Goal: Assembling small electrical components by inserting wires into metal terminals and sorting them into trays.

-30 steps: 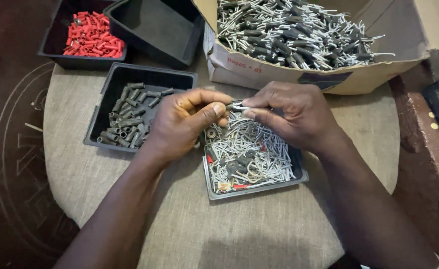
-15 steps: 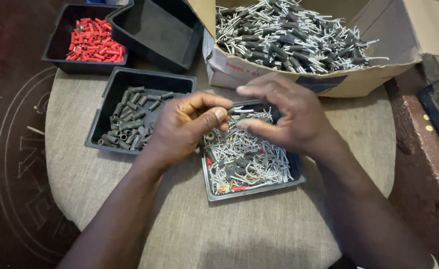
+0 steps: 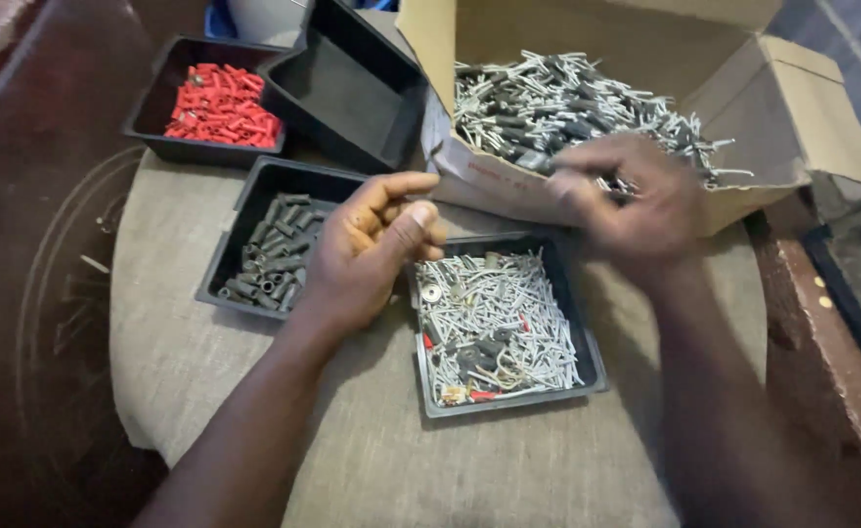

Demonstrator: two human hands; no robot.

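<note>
the left hand [image 3: 367, 249] hovers loosely curled, thumb out, holding nothing visible, between two black plastic trays: at nine o'clock one of dark grey sleeves [image 3: 274, 252], at four o'clock one of silver nails [image 3: 504, 328]. the right hand [image 3: 636, 200], blurred, grip unclear, sits at the open cardboard box of grey fasteners [image 3: 567, 103]. at eleven o'clock lie a tray of red plugs [image 3: 217, 106] and an empty black tray [image 3: 347, 93].

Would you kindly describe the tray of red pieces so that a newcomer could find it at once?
Start at the big open cardboard box heaped with grey metal parts at the back of the round cloth-covered table. Look far left along the back to a black tray. It alone holds bright red plastic pieces; its neighbours hold grey parts or nothing.
</note>
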